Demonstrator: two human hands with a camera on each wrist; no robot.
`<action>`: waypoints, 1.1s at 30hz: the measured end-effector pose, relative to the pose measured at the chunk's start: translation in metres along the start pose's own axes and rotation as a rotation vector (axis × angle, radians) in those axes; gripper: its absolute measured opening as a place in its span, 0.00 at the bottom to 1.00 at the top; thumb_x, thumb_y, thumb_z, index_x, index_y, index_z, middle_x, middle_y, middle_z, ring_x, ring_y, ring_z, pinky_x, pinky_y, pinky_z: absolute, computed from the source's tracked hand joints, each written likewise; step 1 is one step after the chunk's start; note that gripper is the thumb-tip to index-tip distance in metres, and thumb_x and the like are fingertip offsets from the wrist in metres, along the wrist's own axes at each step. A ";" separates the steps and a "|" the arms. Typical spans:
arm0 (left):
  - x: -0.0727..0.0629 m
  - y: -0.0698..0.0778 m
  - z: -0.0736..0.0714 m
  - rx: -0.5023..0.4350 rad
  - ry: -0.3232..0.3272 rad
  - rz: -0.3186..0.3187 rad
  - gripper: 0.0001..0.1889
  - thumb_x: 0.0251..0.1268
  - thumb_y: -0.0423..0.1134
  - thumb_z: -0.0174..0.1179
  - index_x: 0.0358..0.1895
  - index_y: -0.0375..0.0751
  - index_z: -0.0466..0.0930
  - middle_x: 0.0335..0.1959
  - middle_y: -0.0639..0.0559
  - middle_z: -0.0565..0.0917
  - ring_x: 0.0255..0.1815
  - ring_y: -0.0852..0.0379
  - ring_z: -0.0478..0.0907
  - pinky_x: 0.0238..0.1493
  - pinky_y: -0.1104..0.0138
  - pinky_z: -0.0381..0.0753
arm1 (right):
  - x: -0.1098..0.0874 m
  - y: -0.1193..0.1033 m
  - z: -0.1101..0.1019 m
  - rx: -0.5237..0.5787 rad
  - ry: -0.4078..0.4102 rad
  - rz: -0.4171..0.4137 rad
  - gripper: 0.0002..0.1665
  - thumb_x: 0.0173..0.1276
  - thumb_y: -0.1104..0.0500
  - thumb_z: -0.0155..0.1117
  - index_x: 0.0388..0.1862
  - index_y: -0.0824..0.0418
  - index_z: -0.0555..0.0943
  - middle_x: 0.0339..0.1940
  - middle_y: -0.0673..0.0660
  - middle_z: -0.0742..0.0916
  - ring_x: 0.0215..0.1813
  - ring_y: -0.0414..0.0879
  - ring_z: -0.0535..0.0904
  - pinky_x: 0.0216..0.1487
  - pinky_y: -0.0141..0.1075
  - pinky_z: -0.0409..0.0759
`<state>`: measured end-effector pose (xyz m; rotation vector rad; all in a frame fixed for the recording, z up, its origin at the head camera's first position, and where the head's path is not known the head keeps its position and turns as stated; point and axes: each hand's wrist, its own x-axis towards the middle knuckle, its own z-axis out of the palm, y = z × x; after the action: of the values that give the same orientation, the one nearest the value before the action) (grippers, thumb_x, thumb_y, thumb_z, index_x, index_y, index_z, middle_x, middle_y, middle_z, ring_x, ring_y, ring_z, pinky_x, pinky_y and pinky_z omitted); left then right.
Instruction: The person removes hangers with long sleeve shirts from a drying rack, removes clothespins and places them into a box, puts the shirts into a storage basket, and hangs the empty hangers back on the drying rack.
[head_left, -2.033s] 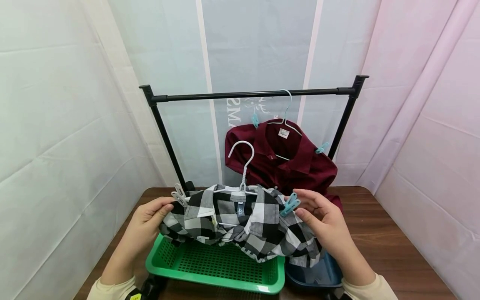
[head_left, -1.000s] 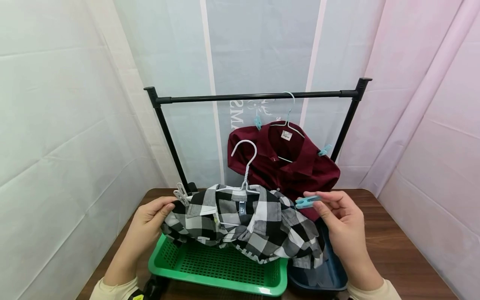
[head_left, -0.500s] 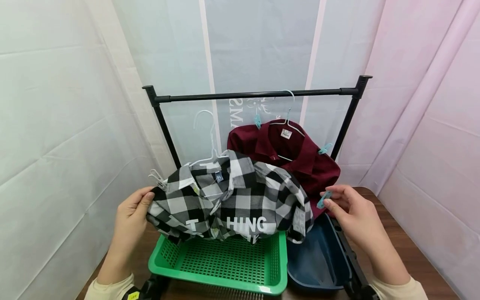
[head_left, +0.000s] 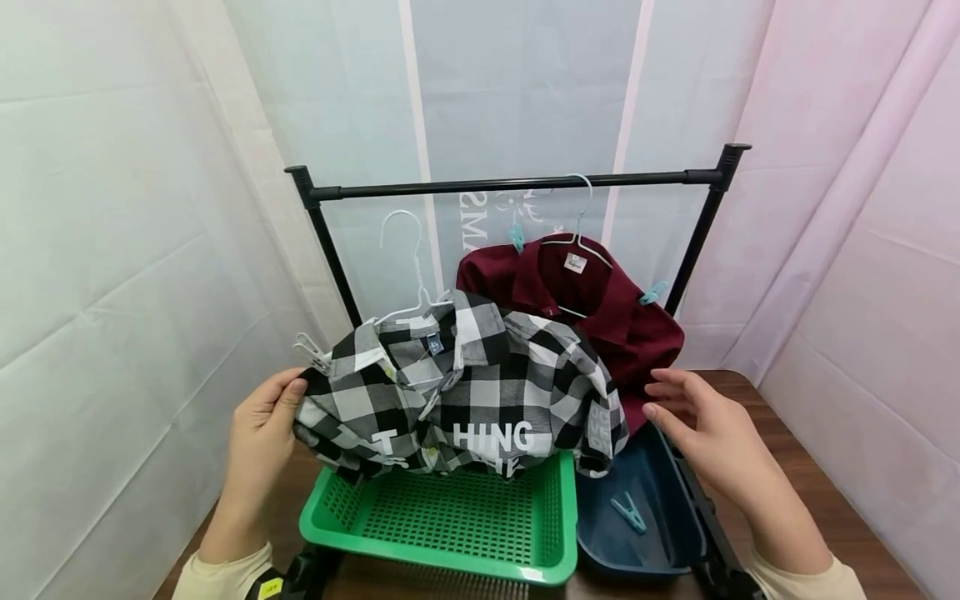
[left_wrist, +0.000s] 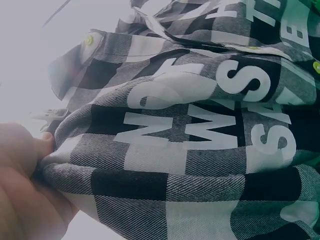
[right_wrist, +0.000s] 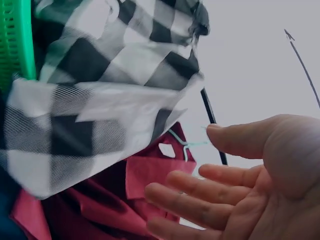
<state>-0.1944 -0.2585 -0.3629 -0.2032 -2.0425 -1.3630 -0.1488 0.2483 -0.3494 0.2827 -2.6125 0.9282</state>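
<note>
My left hand [head_left: 266, 417] pinches the shoulder of a black-and-white checked shirt [head_left: 495, 383], beside a white clothespin [head_left: 313, 354] clipped there. A white hanger [head_left: 417, 267] sits inside the shirt, its hook free of any bar. In the left wrist view, thumb and fingers grip the checked cloth [left_wrist: 165, 170]. My right hand [head_left: 705, 433] is held above the blue bin with fingers spread and nothing in them; the right wrist view shows its palm [right_wrist: 250, 195]. A light-blue clothespin [head_left: 628, 512] lies in the blue bin [head_left: 678, 533].
A black rack [head_left: 487, 185] stands behind, with a maroon shirt [head_left: 637, 350] on a hanger hooked over its bar. Light-blue clothespins [head_left: 654, 292] grip that shirt's shoulders. The green basket [head_left: 442, 558] sits below the checked shirt, on a brown table [head_left: 795, 467].
My right hand took the light-blue clothespin off the checked shirt, moved right and let it drop into the blue bin. My left hand shifted left and raised the shirt, tilting its hanger.
</note>
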 end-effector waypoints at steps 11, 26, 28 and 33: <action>0.003 0.002 0.020 -0.042 -0.095 0.064 0.10 0.78 0.34 0.56 0.49 0.37 0.87 0.44 0.62 0.87 0.46 0.68 0.81 0.48 0.79 0.77 | -0.015 -0.056 0.006 0.081 0.180 -0.390 0.28 0.63 0.71 0.73 0.59 0.50 0.83 0.48 0.44 0.90 0.49 0.30 0.83 0.48 0.19 0.77; -0.003 0.000 0.018 -0.040 -0.117 -0.009 0.12 0.80 0.39 0.55 0.51 0.40 0.87 0.46 0.58 0.87 0.47 0.65 0.81 0.48 0.78 0.77 | 0.028 -0.159 0.009 0.200 0.015 -0.722 0.20 0.69 0.66 0.70 0.59 0.55 0.83 0.54 0.47 0.88 0.54 0.37 0.84 0.52 0.29 0.81; -0.005 0.000 0.017 -0.030 -0.115 -0.008 0.11 0.80 0.38 0.55 0.51 0.40 0.87 0.46 0.58 0.87 0.48 0.66 0.81 0.48 0.79 0.77 | 0.037 -0.172 0.012 0.195 0.000 -0.749 0.18 0.72 0.63 0.69 0.59 0.56 0.83 0.55 0.47 0.88 0.53 0.37 0.83 0.52 0.31 0.81; -0.008 -0.001 0.015 -0.040 -0.118 -0.013 0.12 0.80 0.38 0.55 0.52 0.39 0.87 0.46 0.59 0.87 0.48 0.66 0.81 0.48 0.78 0.77 | 0.058 -0.199 0.026 0.115 -0.047 -0.767 0.15 0.75 0.57 0.67 0.58 0.56 0.83 0.54 0.46 0.88 0.52 0.34 0.83 0.49 0.32 0.81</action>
<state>-0.1958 -0.2438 -0.3719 -0.2946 -2.1179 -1.4314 -0.1487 0.0754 -0.2318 1.2325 -2.1741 0.7775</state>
